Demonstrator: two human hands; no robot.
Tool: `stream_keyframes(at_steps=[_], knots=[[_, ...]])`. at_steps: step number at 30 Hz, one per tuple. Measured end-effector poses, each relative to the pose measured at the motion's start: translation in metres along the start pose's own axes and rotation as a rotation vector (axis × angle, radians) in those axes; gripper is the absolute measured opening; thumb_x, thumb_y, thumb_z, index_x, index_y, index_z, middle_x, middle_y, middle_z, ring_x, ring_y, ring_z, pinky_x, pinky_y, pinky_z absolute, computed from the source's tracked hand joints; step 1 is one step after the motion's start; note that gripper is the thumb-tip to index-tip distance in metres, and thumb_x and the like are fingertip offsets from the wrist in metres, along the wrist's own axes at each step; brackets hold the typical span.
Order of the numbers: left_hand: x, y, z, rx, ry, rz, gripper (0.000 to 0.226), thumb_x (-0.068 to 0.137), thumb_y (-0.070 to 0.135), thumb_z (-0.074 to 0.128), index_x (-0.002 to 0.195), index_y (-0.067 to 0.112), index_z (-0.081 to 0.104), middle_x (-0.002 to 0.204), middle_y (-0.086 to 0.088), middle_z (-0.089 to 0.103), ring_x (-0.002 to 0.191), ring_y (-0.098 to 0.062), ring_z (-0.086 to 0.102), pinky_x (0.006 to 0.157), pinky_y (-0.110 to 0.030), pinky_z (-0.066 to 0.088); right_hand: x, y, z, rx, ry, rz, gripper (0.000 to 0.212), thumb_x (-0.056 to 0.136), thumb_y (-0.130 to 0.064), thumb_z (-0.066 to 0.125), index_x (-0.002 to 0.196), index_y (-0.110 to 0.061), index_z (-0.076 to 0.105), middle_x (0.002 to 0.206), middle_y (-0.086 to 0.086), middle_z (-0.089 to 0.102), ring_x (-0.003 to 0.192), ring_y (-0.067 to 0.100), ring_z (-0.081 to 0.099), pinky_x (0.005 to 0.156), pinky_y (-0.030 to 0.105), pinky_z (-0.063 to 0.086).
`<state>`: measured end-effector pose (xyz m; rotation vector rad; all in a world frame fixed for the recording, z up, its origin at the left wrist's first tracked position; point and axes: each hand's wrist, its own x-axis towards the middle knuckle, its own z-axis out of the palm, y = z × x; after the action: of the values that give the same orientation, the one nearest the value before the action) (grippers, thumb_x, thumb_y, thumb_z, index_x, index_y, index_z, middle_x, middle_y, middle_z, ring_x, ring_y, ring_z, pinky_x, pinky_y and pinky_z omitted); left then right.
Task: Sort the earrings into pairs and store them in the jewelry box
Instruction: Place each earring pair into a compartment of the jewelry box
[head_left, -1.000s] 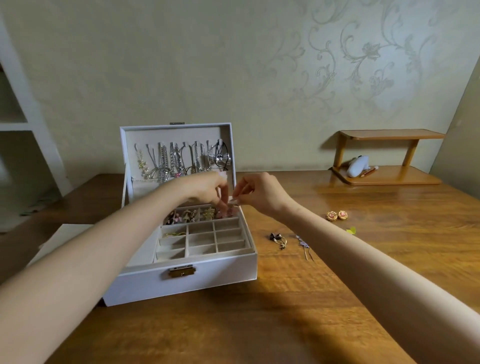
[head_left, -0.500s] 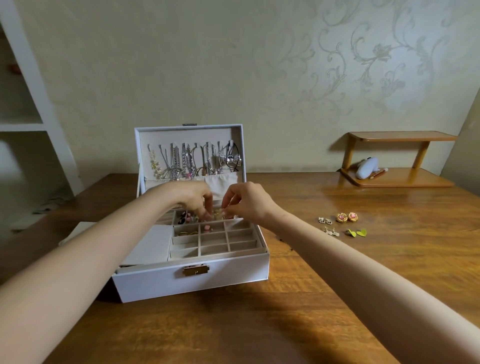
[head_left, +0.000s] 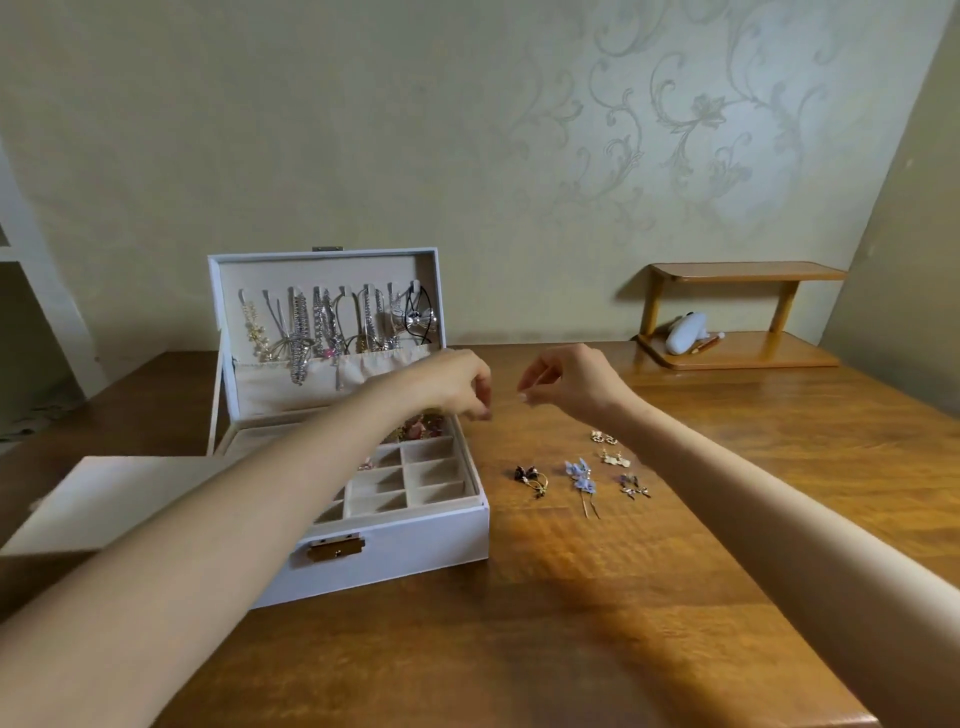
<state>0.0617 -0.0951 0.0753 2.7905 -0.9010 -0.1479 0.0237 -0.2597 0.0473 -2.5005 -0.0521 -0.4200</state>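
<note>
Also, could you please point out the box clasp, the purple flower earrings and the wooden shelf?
box clasp (head_left: 335, 548): head view, brass plate.
purple flower earrings (head_left: 587, 486): head view, lower blossom.
wooden shelf (head_left: 748, 271): head view, top board.

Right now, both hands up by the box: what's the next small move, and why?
Probably lower the right hand to the dark bow earrings, the loose pair nearest the jewelry box. Both hands look empty, the left hand hovers over the box's far right corner, and the front compartments are free.

White jewelry box (head_left: 415, 540) with beige lining, brown wooden table (head_left: 597, 597), pale green scroll-patterned wall (head_left: 675, 130), lilac earrings (head_left: 581, 475)
</note>
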Motion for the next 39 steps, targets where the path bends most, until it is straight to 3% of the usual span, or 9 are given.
stream_keyframes(at_steps=[7, 14, 18, 21, 28, 39], knots=[[0.049, 0.050, 0.040, -0.043, 0.027, 0.067, 0.026, 0.084, 0.029, 0.066, 0.105, 0.013, 0.063, 0.112, -0.006, 0.062, 0.102, -0.022, 0.056, 0.078, -0.029, 0.044, -0.003, 0.060, -0.020, -0.221, 0.011, 0.148, 0.006, 0.076, -0.022, 0.074, 0.082, -0.023, 0.074, 0.085, 0.000, 0.073, 0.080, 0.015, 0.063, 0.073, 0.030, 0.051], [0.094, 0.077, 0.082, -0.106, 0.046, 0.045, 0.022, 0.088, 0.006, 0.055, 0.109, 0.013, 0.062, 0.116, -0.009, 0.062, 0.103, -0.025, 0.059, 0.081, -0.032, 0.048, -0.008, 0.095, -0.015, -0.453, 0.009, 0.213, 0.015, 0.084, -0.017, 0.064, 0.090, -0.025, 0.075, 0.095, 0.001, 0.072, 0.092, 0.022, 0.065, 0.069, 0.027, 0.044], [0.107, 0.081, 0.092, -0.091, 0.037, 0.003, 0.029, 0.091, 0.003, 0.049, 0.115, 0.014, 0.061, 0.121, -0.010, 0.059, 0.107, -0.028, 0.057, 0.089, -0.038, 0.050, -0.005, 0.107, -0.010, -0.452, 0.041, 0.210, 0.015, 0.081, -0.021, 0.067, 0.094, -0.026, 0.073, 0.099, -0.001, 0.071, 0.095, 0.019, 0.063, 0.070, 0.028, 0.047], [0.113, 0.081, 0.092, -0.083, 0.040, -0.003, 0.031, 0.092, 0.002, 0.047, 0.117, 0.016, 0.060, 0.122, -0.009, 0.059, 0.107, -0.028, 0.058, 0.086, -0.037, 0.051, -0.002, 0.111, -0.009, -0.453, 0.044, 0.203, 0.015, 0.082, -0.022, 0.067, 0.096, -0.026, 0.072, 0.100, -0.001, 0.070, 0.093, 0.018, 0.063, 0.070, 0.029, 0.048], [0.119, 0.083, 0.095, -0.029, 0.060, -0.017, 0.026, 0.092, 0.005, 0.051, 0.113, 0.017, 0.062, 0.116, -0.009, 0.061, 0.101, -0.027, 0.059, 0.069, -0.030, 0.043, 0.000, 0.111, -0.006, -0.451, 0.015, 0.201, 0.015, 0.081, -0.015, 0.063, 0.079, -0.027, 0.072, 0.088, -0.002, 0.071, 0.081, 0.017, 0.063, 0.064, 0.027, 0.047], [0.114, 0.083, 0.095, -0.015, 0.061, -0.001, 0.020, 0.090, 0.011, 0.056, 0.108, 0.017, 0.062, 0.116, -0.008, 0.062, 0.105, -0.028, 0.058, 0.075, -0.032, 0.044, -0.004, 0.104, -0.009, -0.432, 0.014, 0.194, 0.011, 0.085, -0.021, 0.062, 0.087, -0.023, 0.073, 0.092, -0.003, 0.072, 0.086, 0.016, 0.064, 0.068, 0.028, 0.049]])
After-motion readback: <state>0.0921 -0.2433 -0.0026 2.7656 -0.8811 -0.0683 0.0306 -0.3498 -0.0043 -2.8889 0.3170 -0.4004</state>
